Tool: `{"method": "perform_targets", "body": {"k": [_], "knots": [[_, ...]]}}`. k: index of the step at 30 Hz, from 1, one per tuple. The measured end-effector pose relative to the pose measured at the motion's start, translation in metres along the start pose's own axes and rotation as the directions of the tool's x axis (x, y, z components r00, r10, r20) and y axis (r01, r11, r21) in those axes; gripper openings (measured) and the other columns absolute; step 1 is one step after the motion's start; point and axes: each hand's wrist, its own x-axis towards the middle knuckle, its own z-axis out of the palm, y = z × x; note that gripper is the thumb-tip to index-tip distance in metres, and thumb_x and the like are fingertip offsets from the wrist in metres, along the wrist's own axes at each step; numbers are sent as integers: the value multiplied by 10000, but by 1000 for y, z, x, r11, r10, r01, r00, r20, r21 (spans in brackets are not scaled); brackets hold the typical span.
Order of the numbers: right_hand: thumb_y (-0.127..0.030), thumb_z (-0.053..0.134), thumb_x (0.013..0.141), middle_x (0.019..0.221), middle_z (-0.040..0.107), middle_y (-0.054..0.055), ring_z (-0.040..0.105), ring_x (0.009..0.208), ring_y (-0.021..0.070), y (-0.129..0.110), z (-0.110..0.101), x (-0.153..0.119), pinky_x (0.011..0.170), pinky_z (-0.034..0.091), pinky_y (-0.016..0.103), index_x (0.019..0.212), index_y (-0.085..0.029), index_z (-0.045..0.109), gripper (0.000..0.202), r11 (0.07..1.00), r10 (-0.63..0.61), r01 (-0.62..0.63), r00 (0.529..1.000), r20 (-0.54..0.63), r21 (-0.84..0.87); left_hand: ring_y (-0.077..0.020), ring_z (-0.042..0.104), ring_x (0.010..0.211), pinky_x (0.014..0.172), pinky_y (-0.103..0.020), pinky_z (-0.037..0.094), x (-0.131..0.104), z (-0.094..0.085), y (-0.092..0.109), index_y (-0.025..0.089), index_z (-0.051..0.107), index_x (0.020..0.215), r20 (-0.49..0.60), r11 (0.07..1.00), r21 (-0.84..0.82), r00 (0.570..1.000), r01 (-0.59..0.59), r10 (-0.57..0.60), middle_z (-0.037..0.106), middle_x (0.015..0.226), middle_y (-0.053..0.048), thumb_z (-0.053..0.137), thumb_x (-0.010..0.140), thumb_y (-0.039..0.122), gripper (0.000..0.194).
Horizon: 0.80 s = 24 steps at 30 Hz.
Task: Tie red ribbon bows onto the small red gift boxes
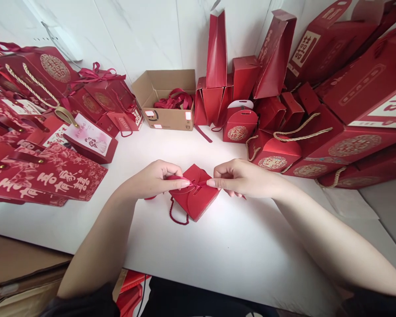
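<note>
A small red gift box (198,202) lies on the white table, one corner toward me, with a dark red cord handle (178,220) hanging out at its left. A red ribbon (196,186) crosses its top and is gathered into a knot at the middle. My left hand (163,178) pinches the ribbon just left of the knot, thumb and fingers closed. From the right, my right hand (232,178) pinches the ribbon on the other side. Both hands are over the box's upper edges.
An open cardboard box (168,119) holding red ribbon stands at the back of the white table (198,255). Red patterned gift bags (62,176) crowd the left. Red boxes with rope handles (273,154) are stacked at the right, and tall red cartons (217,53) stand behind.
</note>
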Motion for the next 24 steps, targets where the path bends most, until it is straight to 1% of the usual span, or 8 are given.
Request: {"method": "perform_targets", "body": {"k": [5, 8, 10, 13, 16, 19, 21, 24], "knots": [[-531, 561, 895, 632, 640, -3, 522, 496, 97, -2, -3, -2, 454, 360, 224, 732, -190, 595, 379, 997, -43, 37, 995, -89, -65, -71, 478, 366, 372, -179, 353, 2, 2, -2, 162, 539, 702, 139, 988, -146, 990, 51, -30, 542, 491, 27, 586, 896, 457, 356], [-501, 569, 906, 633, 658, -8, 561, 530, 100, -5, -5, -5, 514, 393, 231, 716, -190, 601, 365, 993, -78, 67, 991, -107, -97, -87, 533, 379, 401, -186, 397, 4, 6, -1, 161, 515, 685, 164, 980, -194, 986, 44, -12, 585, 499, 11, 579, 903, 461, 376], [-511, 581, 896, 635, 672, -6, 602, 548, 113, -7, -4, -6, 537, 418, 239, 711, -190, 591, 370, 997, -52, 48, 996, -67, -65, -95, 534, 370, 392, -192, 398, 5, 8, -1, 163, 512, 686, 162, 981, -189, 987, 55, -24, 590, 493, 7, 571, 905, 472, 383], [-529, 586, 886, 615, 671, -7, 605, 520, 118, -7, 0, -5, 545, 439, 251, 693, -191, 574, 389, 999, -23, 21, 999, -27, -46, -84, 480, 340, 367, -192, 371, 7, 8, -3, 165, 507, 673, 135, 986, -153, 990, 58, -38, 545, 454, 23, 558, 908, 473, 391], [-508, 567, 904, 587, 650, -13, 595, 514, 114, -5, 2, -2, 546, 437, 249, 687, -193, 577, 383, 998, -37, 36, 999, -20, -44, -62, 432, 367, 370, -178, 339, 9, 6, -5, 162, 490, 624, 88, 992, -124, 996, 10, 1, 486, 455, 37, 570, 900, 459, 413], [-478, 553, 917, 608, 653, -10, 592, 539, 112, -3, 0, -1, 524, 417, 238, 692, -193, 590, 365, 998, -63, 63, 998, 0, -26, -51, 418, 411, 402, -171, 325, 10, 4, -5, 152, 476, 578, 79, 994, -98, 995, -50, 58, 459, 478, 35, 587, 894, 426, 432], [-477, 549, 914, 635, 649, -6, 556, 532, 107, -1, -4, -1, 488, 386, 236, 699, -193, 600, 360, 998, -62, 62, 998, 7, -21, -50, 418, 418, 415, -174, 329, 9, 3, -5, 148, 485, 565, 77, 993, -83, 993, -84, 91, 472, 477, 28, 592, 891, 406, 429], [-475, 547, 902, 613, 569, -22, 438, 483, 92, 2, -8, 0, 459, 329, 244, 678, -190, 579, 364, 999, -45, 45, 999, 9, -24, -63, 465, 420, 415, -175, 347, 9, 5, -5, 143, 526, 563, 44, 987, -86, 990, -133, 137, 530, 470, 4, 601, 885, 391, 414]]}}
